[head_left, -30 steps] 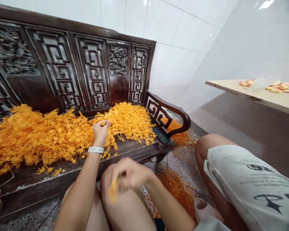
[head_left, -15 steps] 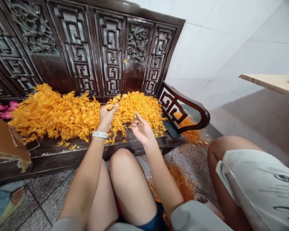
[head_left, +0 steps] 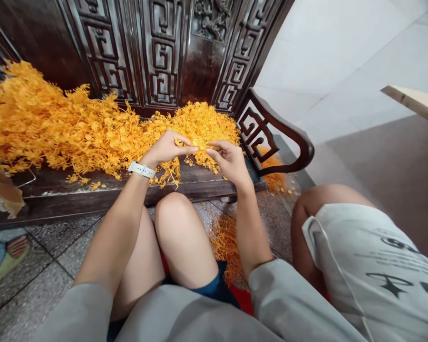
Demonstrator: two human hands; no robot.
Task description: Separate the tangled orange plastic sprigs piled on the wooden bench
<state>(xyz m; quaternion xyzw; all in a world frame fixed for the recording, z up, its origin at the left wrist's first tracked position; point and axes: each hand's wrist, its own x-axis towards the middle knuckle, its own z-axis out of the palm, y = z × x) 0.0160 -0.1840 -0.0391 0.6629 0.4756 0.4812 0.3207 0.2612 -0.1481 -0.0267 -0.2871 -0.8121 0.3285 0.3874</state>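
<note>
My left hand (head_left: pixel 168 148), with a pale watch on the wrist, is closed in a pinch over the bench. Facing it, my right hand (head_left: pixel 231 160) pinches too, thumb against fingers. Between the two sets of fingertips is a small orange plastic flower piece (head_left: pixel 200 143); its outline blends into the heap behind. A loose heap of flat orange flower pieces (head_left: pixel 209 118) lies just beyond my hands. To the left, a larger pile of branching orange plastic stems (head_left: pixel 74 135) spreads along the seat.
The dark carved wooden bench (head_left: pixel 64 202) has a curved armrest (head_left: pixel 299 147) at right. Orange scraps (head_left: pixel 226 237) cover part of the floor. A torn cardboard box (head_left: pixel 2 187) is at left. Another person's pale shorts (head_left: pixel 371 247) are close on my right, below a wooden board (head_left: pixel 413 102).
Both hands have come together, my right one turning from palm-up to a pinch facing the left. The camera view has tilted down and nearer the bench.
</note>
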